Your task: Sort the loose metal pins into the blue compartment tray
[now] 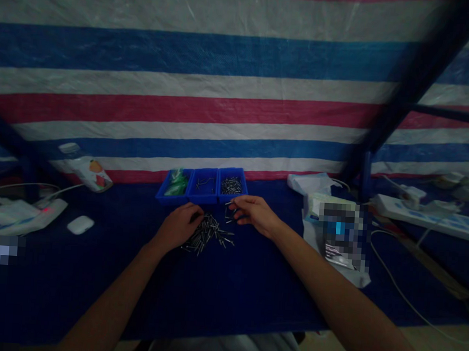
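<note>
Across the blue counter [219, 301]: heap of metal pins [207, 237], centre; left hand [180, 224], curled at its left edge, hold unclear; right hand [253, 213], fingertips pinched on one pin [228, 203]. Just beyond, three blue bins [204, 199]. Leftward, bottle [89, 171], white case [80, 225]. Rightward, packaging [315, 187], power strip [430, 215].

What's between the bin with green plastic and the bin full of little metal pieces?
Another blue bin, holding a few thin pieces, as the head view shows.
</note>
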### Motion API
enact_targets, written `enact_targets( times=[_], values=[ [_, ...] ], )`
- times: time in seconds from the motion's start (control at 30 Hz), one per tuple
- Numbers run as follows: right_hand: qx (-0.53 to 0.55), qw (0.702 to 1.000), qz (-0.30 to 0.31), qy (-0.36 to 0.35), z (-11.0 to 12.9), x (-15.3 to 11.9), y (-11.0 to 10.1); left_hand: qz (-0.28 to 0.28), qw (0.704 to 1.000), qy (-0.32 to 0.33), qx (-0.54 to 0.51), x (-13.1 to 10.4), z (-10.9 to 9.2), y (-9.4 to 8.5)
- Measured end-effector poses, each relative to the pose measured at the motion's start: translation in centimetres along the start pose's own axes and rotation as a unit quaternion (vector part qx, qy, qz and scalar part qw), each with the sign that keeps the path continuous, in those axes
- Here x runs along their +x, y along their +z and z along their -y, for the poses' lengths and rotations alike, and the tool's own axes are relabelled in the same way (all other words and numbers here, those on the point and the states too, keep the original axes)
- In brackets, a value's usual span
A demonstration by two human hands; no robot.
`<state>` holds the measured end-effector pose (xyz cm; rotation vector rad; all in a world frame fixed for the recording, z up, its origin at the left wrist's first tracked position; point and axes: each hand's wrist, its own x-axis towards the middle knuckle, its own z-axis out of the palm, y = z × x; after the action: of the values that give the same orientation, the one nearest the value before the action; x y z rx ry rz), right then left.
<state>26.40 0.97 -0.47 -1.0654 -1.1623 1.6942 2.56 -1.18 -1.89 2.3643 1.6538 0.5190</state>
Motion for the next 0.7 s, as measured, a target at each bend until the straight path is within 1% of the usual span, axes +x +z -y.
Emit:
enact_targets(
  times=[0.07,0.27,0.33,0.43,0.5,0.53,0.6,0.67,0.7],
  values=[
    [-0.013,1.0,-0.003,-0.006,0.0,0.1,-0.2,-0.003,1.0,0.003,-0.003,0.0,0.0,0.0],
    [-0.109,0.993,-0.036,-0.032,-0.3,0.5,-0.9,-0.011,1.0,0.003,-0.012,0.0,0.1,-0.2],
    [-0.101,0.993,-0.043,-0.049,-0.4,0.7,-0.8,-0.019,1.0,0.006,-0.017,0.0,0.1,-0.3],
    [-0.037,0.995,-0.058,-0.07,-0.3,1.1,-0.5,-0.031,0.999,0.015,-0.028,0.1,0.2,-0.3],
    [-0.008,0.996,-0.06,-0.072,-0.3,1.3,-0.3,-0.043,0.998,0.024,-0.039,0.1,0.1,-0.3],
    [-0.012,0.995,-0.061,-0.072,-0.3,1.4,-0.2,-0.051,0.997,0.03,-0.046,0.2,0.1,-0.3],
    [-0.063,0.993,-0.066,-0.079,-0.6,1.5,-0.1,-0.068,0.995,0.045,-0.063,0.2,-0.2,-0.3],
    [-0.148,0.981,-0.067,-0.106,-1.0,1.5,0.1,-0.082,0.992,0.06,-0.081,0.1,-0.6,-0.3],
    [-0.19,0.972,-0.056,-0.124,-1.2,1.4,0.2,-0.088,0.99,0.068,-0.089,0.1,-0.8,-0.2]
  ],
)
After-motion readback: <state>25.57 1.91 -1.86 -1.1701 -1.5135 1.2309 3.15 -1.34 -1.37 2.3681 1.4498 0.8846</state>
